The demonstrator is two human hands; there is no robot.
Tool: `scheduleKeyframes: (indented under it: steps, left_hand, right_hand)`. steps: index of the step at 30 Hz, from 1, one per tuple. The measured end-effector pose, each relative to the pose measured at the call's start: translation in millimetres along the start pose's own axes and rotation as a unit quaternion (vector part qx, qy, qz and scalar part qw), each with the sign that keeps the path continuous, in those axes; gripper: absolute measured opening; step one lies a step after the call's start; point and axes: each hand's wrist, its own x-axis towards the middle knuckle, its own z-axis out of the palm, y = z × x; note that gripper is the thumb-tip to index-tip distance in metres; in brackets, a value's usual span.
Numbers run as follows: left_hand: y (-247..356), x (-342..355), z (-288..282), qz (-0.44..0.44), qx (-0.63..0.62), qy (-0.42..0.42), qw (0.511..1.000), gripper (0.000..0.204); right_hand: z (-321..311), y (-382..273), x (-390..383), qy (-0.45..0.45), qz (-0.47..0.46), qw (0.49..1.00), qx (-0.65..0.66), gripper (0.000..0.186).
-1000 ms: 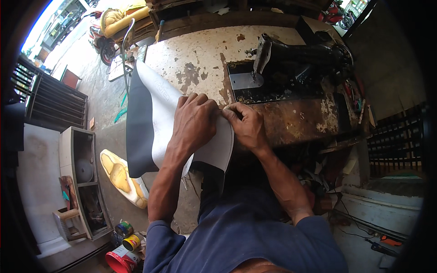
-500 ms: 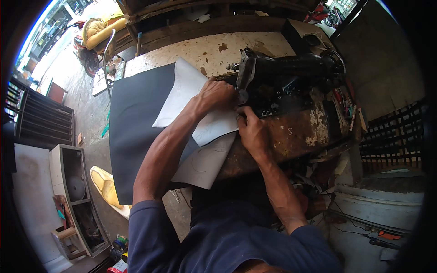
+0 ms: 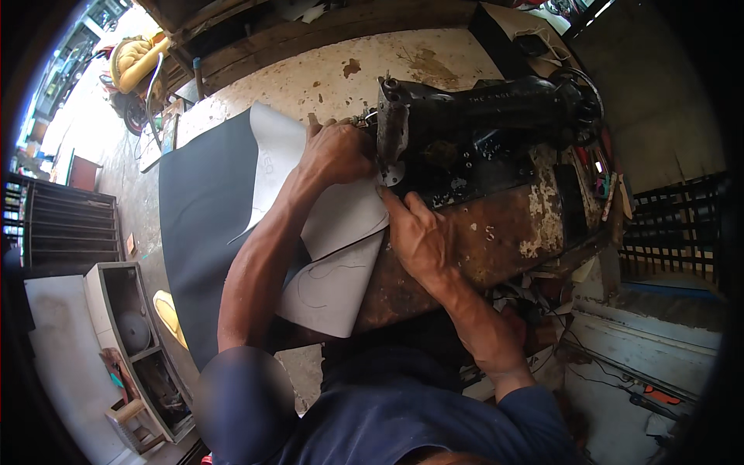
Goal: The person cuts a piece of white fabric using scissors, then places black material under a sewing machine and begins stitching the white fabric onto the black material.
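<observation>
Right hand [image 3: 418,236]: flat, fingers spread, palm down on the table [image 3: 496,232], fingertips touching the edge of the white sheet [image 3: 333,263]. The sheet extends from this hand toward 8 o'clock, overhanging the table edge. Left hand [image 3: 335,151]: at 11 o'clock from the right hand, fingers curled, pressing the sheet down just beside the needle end of the sewing machine [image 3: 480,124]. Black material [image 3: 203,225] lies at 9 o'clock, under the sheet.
</observation>
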Motion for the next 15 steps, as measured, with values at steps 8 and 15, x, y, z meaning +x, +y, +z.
scheduleKeyframes:
  steps: [8, 15]
  left_hand:
    - [-21.5, 41.6, -11.2, -0.012, 0.011, -0.065, 0.998, 0.05]
    - [-5.0, -102.4, 14.0, 0.116, 0.031, 0.232, 0.965, 0.029]
  right_hand:
    - [5.8, -0.8, 10.8, 0.004, -0.015, 0.999, -0.038, 0.037]
    - [2.9, 6.6, 2.2, 0.021, -0.022, 0.999, -0.034, 0.037]
